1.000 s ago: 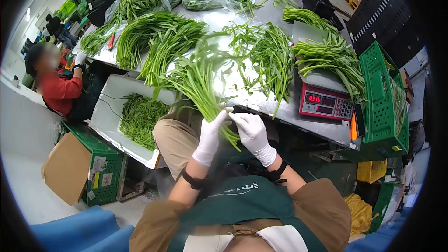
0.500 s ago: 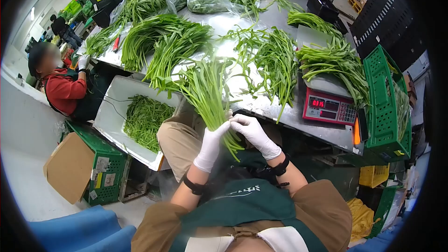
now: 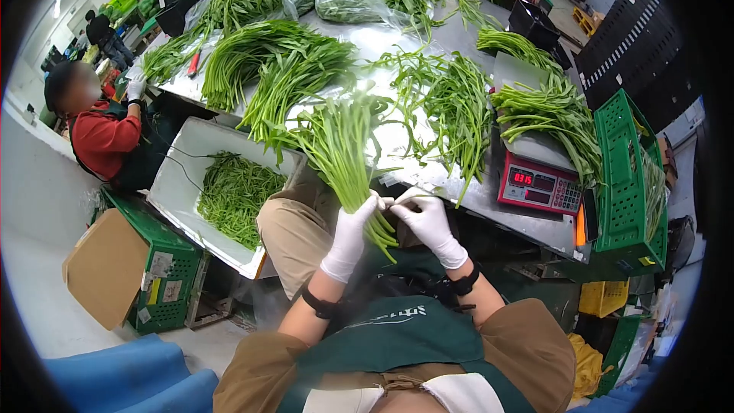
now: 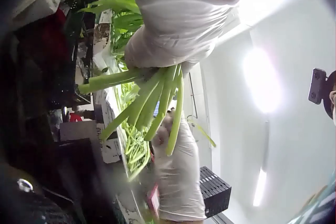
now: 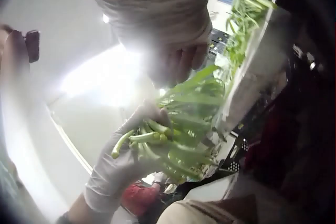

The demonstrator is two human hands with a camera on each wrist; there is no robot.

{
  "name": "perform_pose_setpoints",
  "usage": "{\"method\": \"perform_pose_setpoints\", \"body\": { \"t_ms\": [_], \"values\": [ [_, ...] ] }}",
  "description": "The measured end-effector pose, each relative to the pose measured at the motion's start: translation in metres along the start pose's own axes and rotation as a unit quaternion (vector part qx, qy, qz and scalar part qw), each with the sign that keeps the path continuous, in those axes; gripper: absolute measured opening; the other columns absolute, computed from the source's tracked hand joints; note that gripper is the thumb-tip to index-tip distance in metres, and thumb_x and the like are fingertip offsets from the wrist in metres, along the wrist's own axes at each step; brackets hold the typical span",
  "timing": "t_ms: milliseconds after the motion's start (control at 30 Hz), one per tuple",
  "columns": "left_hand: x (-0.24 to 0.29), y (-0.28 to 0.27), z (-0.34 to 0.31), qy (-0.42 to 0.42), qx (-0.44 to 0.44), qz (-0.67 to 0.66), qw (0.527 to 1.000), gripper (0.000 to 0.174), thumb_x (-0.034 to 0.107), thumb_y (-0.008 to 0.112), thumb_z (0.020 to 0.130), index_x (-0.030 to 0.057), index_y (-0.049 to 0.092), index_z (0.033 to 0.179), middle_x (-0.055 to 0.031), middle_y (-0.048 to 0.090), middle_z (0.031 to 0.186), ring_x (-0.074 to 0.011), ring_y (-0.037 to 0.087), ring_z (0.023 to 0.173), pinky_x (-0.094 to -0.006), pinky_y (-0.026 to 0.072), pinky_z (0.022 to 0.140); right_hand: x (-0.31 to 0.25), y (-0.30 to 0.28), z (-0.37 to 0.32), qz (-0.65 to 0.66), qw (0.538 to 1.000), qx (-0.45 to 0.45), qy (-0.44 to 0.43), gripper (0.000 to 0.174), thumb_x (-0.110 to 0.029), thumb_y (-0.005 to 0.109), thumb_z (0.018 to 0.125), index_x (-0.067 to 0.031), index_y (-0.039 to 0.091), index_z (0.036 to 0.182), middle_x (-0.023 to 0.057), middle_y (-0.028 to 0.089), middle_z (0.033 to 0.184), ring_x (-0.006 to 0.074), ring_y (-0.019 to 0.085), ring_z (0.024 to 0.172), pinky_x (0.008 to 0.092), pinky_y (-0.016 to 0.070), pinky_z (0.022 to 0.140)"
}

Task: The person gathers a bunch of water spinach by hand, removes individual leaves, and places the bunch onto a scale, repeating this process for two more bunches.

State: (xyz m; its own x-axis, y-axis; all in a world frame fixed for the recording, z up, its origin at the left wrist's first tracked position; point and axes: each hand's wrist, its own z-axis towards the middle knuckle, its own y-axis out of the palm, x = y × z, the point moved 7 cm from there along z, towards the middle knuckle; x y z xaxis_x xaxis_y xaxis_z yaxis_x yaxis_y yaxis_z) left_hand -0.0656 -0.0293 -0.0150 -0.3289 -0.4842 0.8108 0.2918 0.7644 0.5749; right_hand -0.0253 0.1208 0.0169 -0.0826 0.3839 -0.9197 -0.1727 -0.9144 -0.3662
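My gloved left hand (image 3: 353, 233) grips a bunch of water spinach (image 3: 344, 157) near its cut ends, leaves pointing toward the table. The stem ends (image 4: 152, 106) splay out below that fist in the left wrist view. Close beside it, my gloved right hand (image 3: 428, 222) has its fingertips at the left thumb and pinches a thin green stem (image 4: 202, 132). In the right wrist view the held bunch (image 5: 184, 129) fans out behind the left hand, and the right fingertips are partly lost in glare.
Piles of water spinach (image 3: 279, 69) cover the metal table's left; loose stems (image 3: 455, 111) lie ahead. A red scale (image 3: 539, 183) bears another bunch. Right of it stands a green crate (image 3: 619, 160). A white foam box (image 3: 180, 210) holds trimmings at left. A person in red (image 3: 107, 134) sits beyond.
The bunch stays in my left hand, its leaves now more upright. My right hand has drawn slightly right from the left thumb. Across the table, another person's hands have shifted.
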Motion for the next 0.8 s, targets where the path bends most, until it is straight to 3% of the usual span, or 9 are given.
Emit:
{"method": "perform_pose_setpoints", "body": {
  "t_ms": [67,133,267,300,333,400,500,600,800],
  "values": [
    [0.003,-0.002,0.001,-0.012,0.026,-0.021,0.999,0.019,0.013,0.065,0.092,0.0015,0.061,0.107,-0.0054,0.065,0.089,-0.0189,0.066,0.091,-0.0336,0.0517,0.085,-0.016,-0.024,-0.001,0.000,0.994,0.098,-0.046,0.010,-0.007,0.072,0.085,0.0024,0.071,0.088,0.0066,0.071,0.083,0.0093,0.064,0.073,0.0250,0.0510,0.070],
    [0.002,-0.007,0.000,-0.026,0.045,0.030,0.998,0.021,0.014,0.067,0.092,0.0015,0.061,0.108,-0.0057,0.066,0.087,-0.0191,0.067,0.085,-0.0333,0.0531,0.082,-0.014,-0.033,0.003,0.028,0.987,0.156,0.013,0.011,-0.009,0.072,0.086,0.0002,0.074,0.091,0.0077,0.073,0.078,0.0095,0.066,0.070,0.0245,0.0517,0.066],
    [0.004,0.001,-0.003,0.038,0.069,0.140,0.987,0.019,0.005,0.067,0.090,-0.0041,0.065,0.106,-0.0102,0.070,0.089,-0.0171,0.068,0.077,-0.0284,0.0550,0.072,-0.027,0.003,0.020,-0.038,0.999,0.023,-0.006,0.019,-0.018,0.072,0.085,-0.0003,0.074,0.091,0.0112,0.071,0.076,0.0161,0.068,0.068,0.0275,0.0524,0.067],
    [0.008,0.002,-0.005,0.069,0.105,0.146,0.981,0.017,0.006,0.067,0.090,-0.0049,0.067,0.103,-0.0094,0.071,0.087,-0.0147,0.068,0.076,-0.0278,0.0550,0.070,-0.023,0.012,0.021,-0.027,0.999,0.033,-0.006,0.017,-0.018,0.073,0.082,-0.0026,0.074,0.089,0.0124,0.071,0.076,0.0221,0.069,0.067,0.0307,0.0531,0.067],
    [0.011,0.001,-0.005,0.089,0.109,0.187,0.972,0.017,0.006,0.068,0.090,-0.0049,0.067,0.103,-0.0086,0.071,0.086,-0.0139,0.068,0.076,-0.0277,0.0549,0.070,-0.037,0.010,0.021,-0.098,0.986,0.062,-0.120,0.019,-0.021,0.075,0.080,-0.0042,0.075,0.087,0.0109,0.071,0.076,0.0239,0.069,0.069,0.0326,0.0537,0.069],
    [0.018,-0.003,-0.009,0.121,0.124,0.267,0.948,0.018,0.008,0.069,0.090,-0.0048,0.068,0.102,-0.0070,0.071,0.084,-0.0123,0.067,0.075,-0.0274,0.0547,0.069,-0.037,0.015,0.018,-0.094,0.988,0.058,-0.111,0.012,-0.010,0.073,0.081,0.0008,0.073,0.086,0.0092,0.070,0.072,0.0159,0.065,0.062,0.0279,0.0510,0.061],
    [0.015,-0.008,-0.015,0.050,0.136,0.284,0.948,0.022,0.010,0.071,0.088,-0.0032,0.069,0.105,-0.0039,0.071,0.094,-0.0080,0.062,0.083,-0.0248,0.0502,0.075,-0.046,0.015,0.020,-0.172,0.977,0.042,-0.123,0.012,-0.011,0.075,0.078,-0.0002,0.072,0.083,0.0082,0.068,0.070,0.0168,0.064,0.060,0.0280,0.0504,0.061],
    [0.010,-0.009,-0.012,0.085,0.138,0.279,0.946,0.022,0.011,0.071,0.089,-0.0034,0.069,0.105,-0.0036,0.072,0.094,-0.0076,0.062,0.084,-0.0249,0.0502,0.075,-0.058,0.011,0.022,-0.235,0.959,0.049,-0.148,0.012,-0.015,0.075,0.077,-0.0042,0.072,0.079,0.0121,0.067,0.076,0.0297,0.065,0.069,0.0347,0.0530,0.069],
    [-0.003,-0.002,-0.009,0.034,0.071,0.131,0.988,0.021,0.007,0.069,0.089,-0.0047,0.065,0.107,-0.0083,0.070,0.091,-0.0148,0.067,0.079,-0.0268,0.0546,0.071,-0.011,0.010,0.018,-0.013,0.998,0.055,-0.003,0.010,-0.012,0.071,0.080,-0.0020,0.070,0.080,0.0065,0.066,0.072,0.0134,0.062,0.062,0.0281,0.0507,0.061]
  ]
}}
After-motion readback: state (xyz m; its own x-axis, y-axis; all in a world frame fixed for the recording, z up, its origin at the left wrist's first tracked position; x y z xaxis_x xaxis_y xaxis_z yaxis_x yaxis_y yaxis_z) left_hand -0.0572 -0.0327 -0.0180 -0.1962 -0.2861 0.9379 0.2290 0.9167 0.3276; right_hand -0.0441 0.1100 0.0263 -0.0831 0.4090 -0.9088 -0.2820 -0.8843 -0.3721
